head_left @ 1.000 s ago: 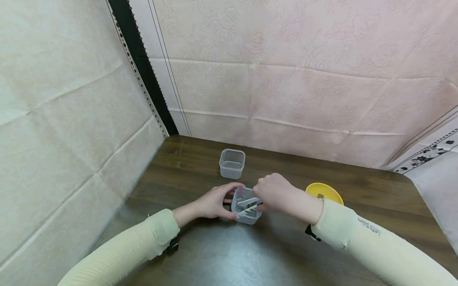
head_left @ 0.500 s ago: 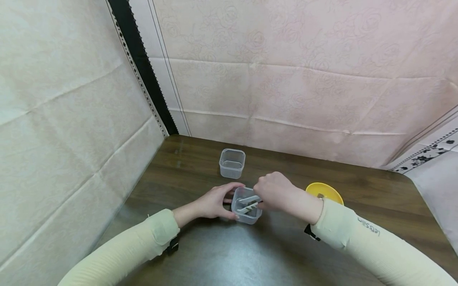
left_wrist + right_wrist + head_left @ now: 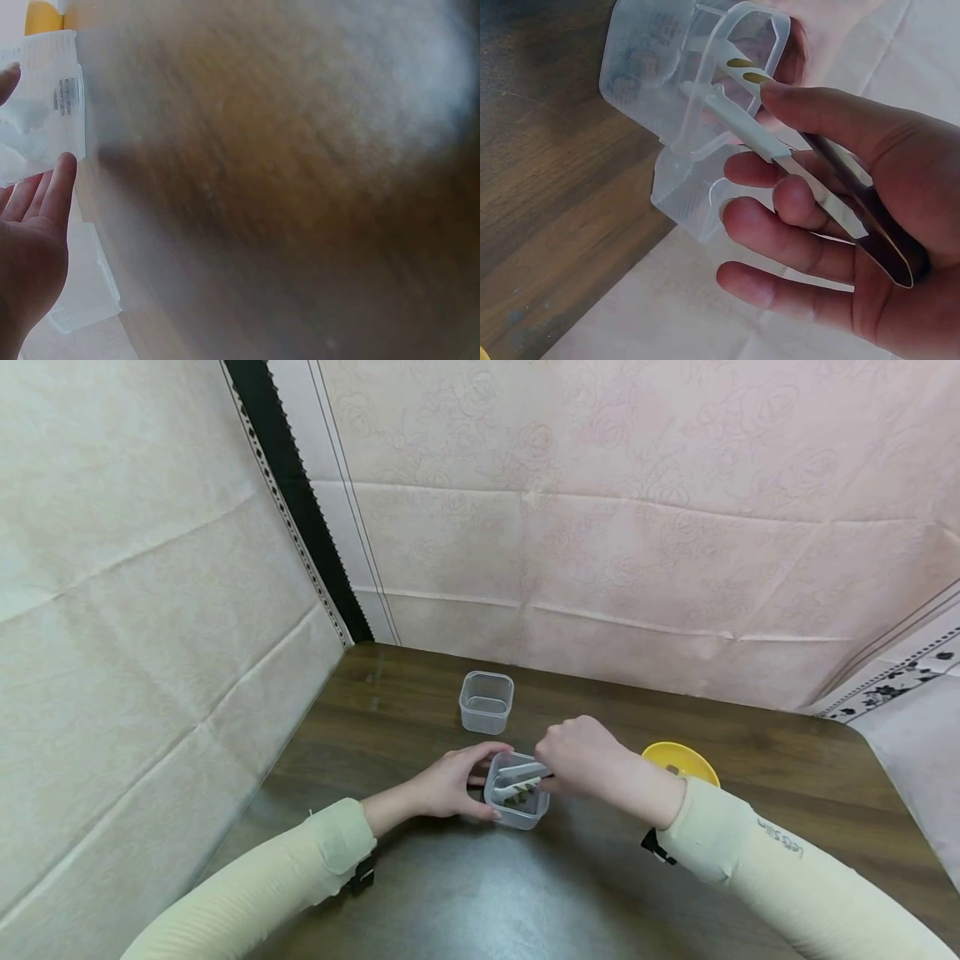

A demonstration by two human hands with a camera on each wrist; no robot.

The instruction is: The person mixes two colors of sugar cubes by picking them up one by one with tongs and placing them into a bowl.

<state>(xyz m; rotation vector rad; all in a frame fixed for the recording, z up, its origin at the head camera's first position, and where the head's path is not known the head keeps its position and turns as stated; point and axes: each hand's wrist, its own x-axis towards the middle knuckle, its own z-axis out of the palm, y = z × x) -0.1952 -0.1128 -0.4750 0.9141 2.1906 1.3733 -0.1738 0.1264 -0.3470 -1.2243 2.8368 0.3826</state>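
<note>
My left hand holds a clear plastic container by its sides, thumb near and fingers far. My right hand grips small tongs with a metal handle and white tips; in the right wrist view the tongs lie between thumb and fingers. Their white arms stand apart and reach down inside the container. Small brownish pieces show dimly through the container's wall, too blurred to name. Whether the tips touch one is not clear.
A second clear container stands behind, near the table's back edge. To the right, a yellow bowl with a small greyish-brown piece inside is partly hidden by my right forearm. Cloth-covered walls border the brown wooden table at the back and left.
My right hand has moved slightly up and to the right, and the tongs have shifted inside the container. Brownish pieces show more by the tips. The left hand and container stay in place.
</note>
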